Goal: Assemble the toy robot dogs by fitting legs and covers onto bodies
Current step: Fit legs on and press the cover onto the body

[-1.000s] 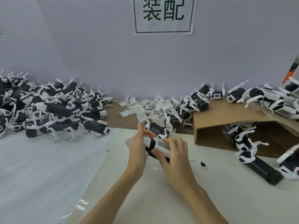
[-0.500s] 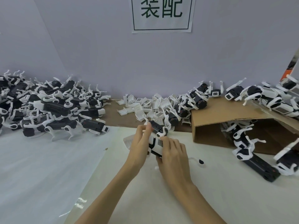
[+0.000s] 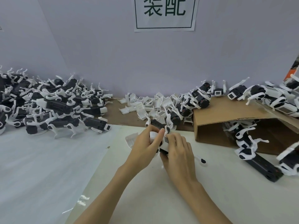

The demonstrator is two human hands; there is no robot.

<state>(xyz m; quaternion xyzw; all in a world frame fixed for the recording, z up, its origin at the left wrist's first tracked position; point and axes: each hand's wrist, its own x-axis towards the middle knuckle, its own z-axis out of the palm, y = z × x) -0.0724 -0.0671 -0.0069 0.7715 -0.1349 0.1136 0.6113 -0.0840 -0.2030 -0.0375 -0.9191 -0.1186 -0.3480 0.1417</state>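
Both hands hold one black toy dog body (image 3: 163, 151) at the table's middle, with a white barcoded cover (image 3: 165, 141) lying on top of it. My left hand (image 3: 145, 147) grips the body's left end, thumb pressed onto the cover. My right hand (image 3: 178, 152) curls over the right side and hides most of the body. A white leg (image 3: 201, 161) with a black joint sticks out on the table just right of my right hand. A loose white cover (image 3: 131, 139) lies by my left hand.
A heap of assembled dogs (image 3: 53, 107) fills the back left. Loose white covers (image 3: 150, 105) lie at the back centre. A tipped cardboard box (image 3: 226, 120) on the right holds and carries more dogs (image 3: 247, 143). A paper sign (image 3: 164, 13) hangs on the wall.
My right hand has slid further over the cover, hiding most of the barcode. My left thumb has come down onto the cover. The piece sits a little lower and more enclosed.
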